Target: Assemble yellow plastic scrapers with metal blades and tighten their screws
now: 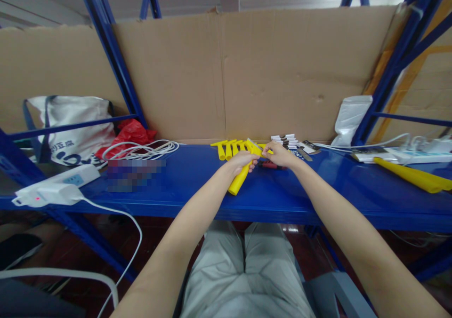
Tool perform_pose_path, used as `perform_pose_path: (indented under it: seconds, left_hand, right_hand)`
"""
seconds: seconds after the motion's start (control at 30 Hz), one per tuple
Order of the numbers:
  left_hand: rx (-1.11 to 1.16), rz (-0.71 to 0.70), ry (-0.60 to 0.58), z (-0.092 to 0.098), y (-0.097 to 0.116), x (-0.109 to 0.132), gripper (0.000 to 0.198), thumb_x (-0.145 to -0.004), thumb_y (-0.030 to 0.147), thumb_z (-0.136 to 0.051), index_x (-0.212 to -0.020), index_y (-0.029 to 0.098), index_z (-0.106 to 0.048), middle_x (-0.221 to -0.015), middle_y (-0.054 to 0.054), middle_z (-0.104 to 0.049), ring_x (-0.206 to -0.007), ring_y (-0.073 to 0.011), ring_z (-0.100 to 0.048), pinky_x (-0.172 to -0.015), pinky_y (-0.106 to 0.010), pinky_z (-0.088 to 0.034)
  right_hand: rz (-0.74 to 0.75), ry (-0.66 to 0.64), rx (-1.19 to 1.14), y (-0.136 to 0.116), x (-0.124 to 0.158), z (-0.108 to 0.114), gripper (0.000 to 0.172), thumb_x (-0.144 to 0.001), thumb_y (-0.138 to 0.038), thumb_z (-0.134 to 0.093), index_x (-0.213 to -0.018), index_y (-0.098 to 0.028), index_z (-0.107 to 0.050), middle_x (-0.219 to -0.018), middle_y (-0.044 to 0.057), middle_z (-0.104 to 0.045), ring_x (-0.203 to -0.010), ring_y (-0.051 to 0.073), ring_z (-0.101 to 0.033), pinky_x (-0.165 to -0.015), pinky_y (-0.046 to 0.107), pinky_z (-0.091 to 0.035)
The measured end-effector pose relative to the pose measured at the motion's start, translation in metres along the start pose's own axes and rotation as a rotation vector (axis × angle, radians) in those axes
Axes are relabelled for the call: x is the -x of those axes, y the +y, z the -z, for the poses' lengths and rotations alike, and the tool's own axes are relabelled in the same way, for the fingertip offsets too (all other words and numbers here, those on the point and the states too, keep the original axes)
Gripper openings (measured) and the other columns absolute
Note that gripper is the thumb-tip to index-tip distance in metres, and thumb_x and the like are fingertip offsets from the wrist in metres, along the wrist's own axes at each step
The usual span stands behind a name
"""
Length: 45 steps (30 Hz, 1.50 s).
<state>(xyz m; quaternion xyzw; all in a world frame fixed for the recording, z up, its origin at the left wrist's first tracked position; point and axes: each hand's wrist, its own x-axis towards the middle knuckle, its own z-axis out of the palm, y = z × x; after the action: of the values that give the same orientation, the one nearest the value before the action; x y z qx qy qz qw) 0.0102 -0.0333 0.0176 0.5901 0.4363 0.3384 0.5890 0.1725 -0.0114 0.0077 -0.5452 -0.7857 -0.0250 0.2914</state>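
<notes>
My left hand (244,160) is wrapped around a yellow scraper (239,181), whose thick round handle points down toward the shelf's front edge. A pale strip shows along its wide head. At the right end of that head, my right hand (280,154) has its fingers pinched together; whatever is between them is too small to make out. Behind my hands, several similar yellow scrapers (221,152) lie in a row. A red and black tool (271,165), partly covered, rests below my right hand.
Small black-and-white packets (284,140) lie behind my right hand. A yellow sheet-like piece (409,173) lies at right, near a power strip (429,154). On the left are a white bag (79,132), coiled cable (151,149) and another power strip (58,186). Cardboard (275,73) stands behind the blue shelf (190,179).
</notes>
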Motion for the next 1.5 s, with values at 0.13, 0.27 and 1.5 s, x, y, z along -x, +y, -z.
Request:
perform_pose_path:
  seconds: [0.13, 0.27, 1.5]
  left_hand:
    - [0.002, 0.016, -0.024, 0.0, 0.0, -0.001, 0.017, -0.086, 0.007, -0.047, -0.073, 0.017, -0.044, -0.042, 0.009, -0.041, -0.031, -0.0034, -0.034, -0.035, -0.015, -0.028]
    - [0.058, 0.016, -0.052, 0.002, -0.001, -0.005, 0.019, -0.087, 0.007, -0.047, -0.071, 0.017, -0.043, -0.043, 0.009, -0.041, -0.03, -0.0028, -0.032, -0.034, -0.015, -0.025]
    - [0.278, -0.013, -0.199, 0.005, 0.001, -0.005, 0.016, -0.087, 0.008, -0.044, -0.074, 0.016, -0.045, -0.047, 0.008, -0.041, -0.03, -0.0015, -0.029, -0.032, -0.013, -0.021]
  right_hand:
    - [-0.072, -0.028, -0.04, -0.002, 0.0, 0.001, 0.01, -0.076, -0.016, -0.056, -0.068, -0.017, -0.063, -0.082, 0.007, -0.065, -0.084, 0.018, -0.058, -0.084, 0.03, -0.043]
    - [-0.137, 0.035, -0.204, -0.003, 0.001, -0.002, 0.005, -0.076, -0.021, -0.058, -0.074, -0.017, -0.061, -0.083, 0.005, -0.063, -0.08, 0.017, -0.056, -0.079, 0.03, -0.044]
    - [-0.352, -0.052, -1.31, -0.009, 0.002, 0.001, 0.025, -0.07, 0.001, -0.056, -0.085, -0.018, -0.053, -0.068, -0.003, -0.059, -0.05, 0.006, -0.05, -0.049, 0.019, -0.042]
